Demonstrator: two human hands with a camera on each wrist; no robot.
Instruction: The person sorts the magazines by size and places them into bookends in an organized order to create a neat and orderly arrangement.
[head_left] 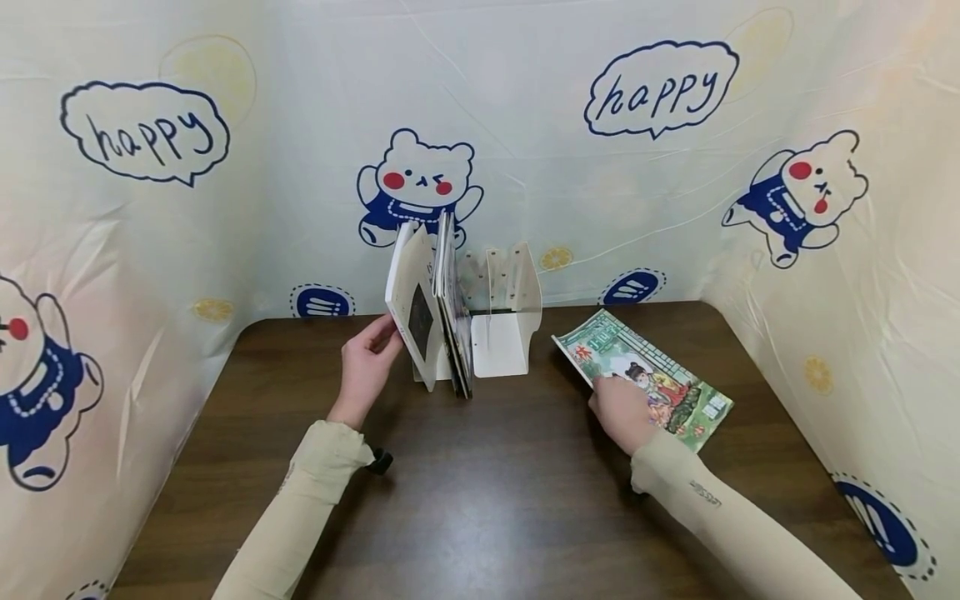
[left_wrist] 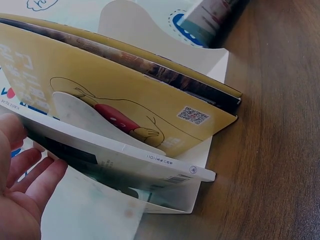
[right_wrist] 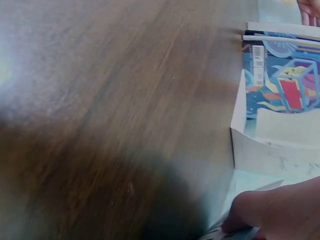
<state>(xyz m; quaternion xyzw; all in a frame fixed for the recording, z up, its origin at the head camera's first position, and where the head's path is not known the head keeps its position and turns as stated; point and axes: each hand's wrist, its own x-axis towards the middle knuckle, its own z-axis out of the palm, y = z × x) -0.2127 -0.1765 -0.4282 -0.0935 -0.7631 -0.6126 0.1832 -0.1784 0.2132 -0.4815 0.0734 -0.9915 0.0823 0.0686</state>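
Observation:
My left hand (head_left: 365, 367) is at the left side of a white book (head_left: 411, 287) with a dark picture on its cover. In the left wrist view, the fingers lie fairly straight against that side, the thumb by its spine. This book stands tilted in a white book rack (head_left: 501, 354), beside several thin upright books (head_left: 453, 317). One of them is a yellow book (left_wrist: 165, 110) with a printed code. On the right, my right hand (head_left: 622, 408) grips the near left edge of a green illustrated magazine (head_left: 675, 392); its curled fingers are partly hidden.
The rack's right-hand slots, with white dividers (head_left: 528, 287), stand right of the upright books. A dark brown wooden table (head_left: 480, 500) carries everything. A printed cloth (head_left: 540, 167) with bears and lemons hangs behind and along both sides.

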